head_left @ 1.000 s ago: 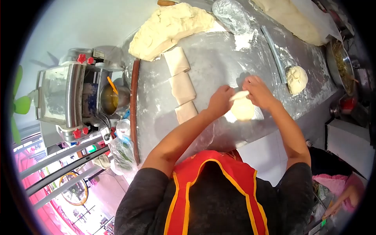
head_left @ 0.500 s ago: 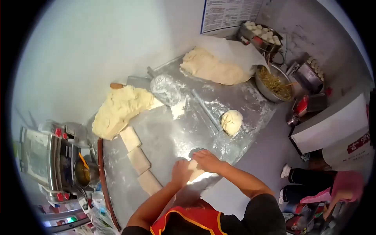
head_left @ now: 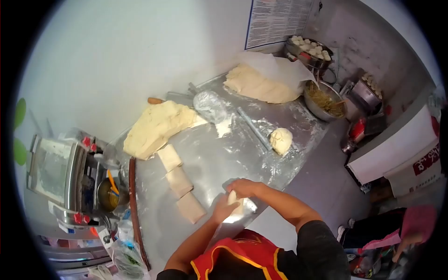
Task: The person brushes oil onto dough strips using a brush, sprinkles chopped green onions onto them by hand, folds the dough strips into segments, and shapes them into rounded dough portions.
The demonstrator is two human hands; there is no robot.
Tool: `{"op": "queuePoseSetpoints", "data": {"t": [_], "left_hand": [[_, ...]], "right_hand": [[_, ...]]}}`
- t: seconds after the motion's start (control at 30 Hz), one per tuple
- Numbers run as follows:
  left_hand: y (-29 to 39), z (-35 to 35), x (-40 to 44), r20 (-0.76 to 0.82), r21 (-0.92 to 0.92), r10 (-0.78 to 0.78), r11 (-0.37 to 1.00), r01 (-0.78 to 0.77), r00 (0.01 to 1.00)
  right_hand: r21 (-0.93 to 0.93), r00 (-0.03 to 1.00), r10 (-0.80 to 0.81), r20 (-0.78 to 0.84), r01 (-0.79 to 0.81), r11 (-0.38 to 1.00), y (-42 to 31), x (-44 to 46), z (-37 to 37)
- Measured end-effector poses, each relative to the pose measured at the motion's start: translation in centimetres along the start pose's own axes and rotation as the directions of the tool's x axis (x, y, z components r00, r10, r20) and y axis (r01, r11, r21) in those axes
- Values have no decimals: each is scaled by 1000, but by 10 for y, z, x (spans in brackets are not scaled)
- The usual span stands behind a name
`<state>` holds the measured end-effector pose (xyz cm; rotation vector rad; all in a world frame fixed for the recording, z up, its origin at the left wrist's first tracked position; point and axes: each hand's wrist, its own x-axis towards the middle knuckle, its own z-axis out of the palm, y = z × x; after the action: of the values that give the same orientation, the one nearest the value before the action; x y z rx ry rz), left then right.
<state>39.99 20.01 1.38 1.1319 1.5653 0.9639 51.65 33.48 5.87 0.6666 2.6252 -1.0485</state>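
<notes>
Near the front of the metal table, my left hand (head_left: 225, 208) and my right hand (head_left: 243, 187) are close together with fingers closed on a small pale piece of dough (head_left: 236, 205). One end of it is raised between them; its lower part reaches toward my body. Left of my hands, three folded dough pieces (head_left: 179, 181) lie in a slanting row. A large yellowish dough mass (head_left: 158, 128) sits behind them. To the right is a round dough ball (head_left: 281, 141) beside a grey rod (head_left: 254, 128).
A long brown rod (head_left: 135, 210) lines the table's left edge, beside a machine (head_left: 53, 170) and a pot with an orange handle (head_left: 108, 196). At the back are a partly covered dough slab (head_left: 256, 86) and a filling bowl (head_left: 325, 101). Another person (head_left: 415, 224) is at lower right.
The camera view has swung up and to the right since the oldest frame. My hands remain at the small dough piece, whose end has come up between them since the middle frame.
</notes>
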Motion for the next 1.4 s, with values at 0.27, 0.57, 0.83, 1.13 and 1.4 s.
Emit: {"op": "queuePoseSetpoints", "data": {"t": [0.27,0.57,0.83,1.13,1.4], "left_hand": [[-61,-32,-35,-175,-234,-269,946,226,947],[-34,-39,-44,-220,-271,-404,900,342,888],[-21,-38,-45,-209,-344,-530,827,445,822],[-30,-29,-40,-247,-537,-537,769,347,806],[13,-31,-11,-204,-836,-550,529,149,810]], "right_hand": [[46,847,-17,-532,48,998,-29,13,38],[-29,601,82,-795,-173,984,79,72,17],[-203,727,51,-684,-257,945,125,171,-57],[-485,947,-288,-140,188,854,119,25,-10],[-2,872,-98,-480,111,994,56,61,2]]}}
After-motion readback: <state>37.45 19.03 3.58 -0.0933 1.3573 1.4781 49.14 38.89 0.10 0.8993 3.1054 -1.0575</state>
